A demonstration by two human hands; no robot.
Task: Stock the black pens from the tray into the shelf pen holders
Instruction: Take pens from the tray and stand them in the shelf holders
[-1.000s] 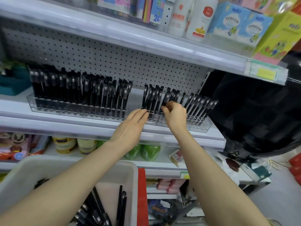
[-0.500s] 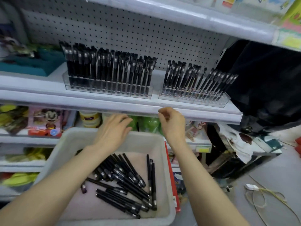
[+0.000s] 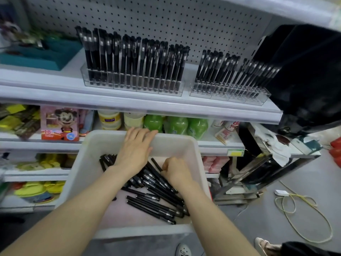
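Having dropped from grey metal shelf edge [image 3: 129, 105] into white plastic tray [image 3: 184, 146] at centre: left hand [image 3: 135, 150], fingers straight, rests on far rim; right hand [image 3: 177, 171], curled, grips slim black pens [image 3: 156, 179].

The white upper shelf [image 3: 46, 93], backed by pegboard, carries a teal bin [image 3: 36, 58] at its far left. Next come a clear left pen holder [image 3: 132, 87] and, just right of it, a right pen holder [image 3: 228, 95], both packed with standing black pens [image 3: 132, 52]. The lower shelf [image 3: 36, 145] bears a pink package [image 3: 59, 122], pale jars [image 3: 109, 120] and green bottles [image 3: 175, 124] in a row, and a looped yellow cord [image 3: 304, 209] lies on the grey floor [image 3: 267, 228] at right.
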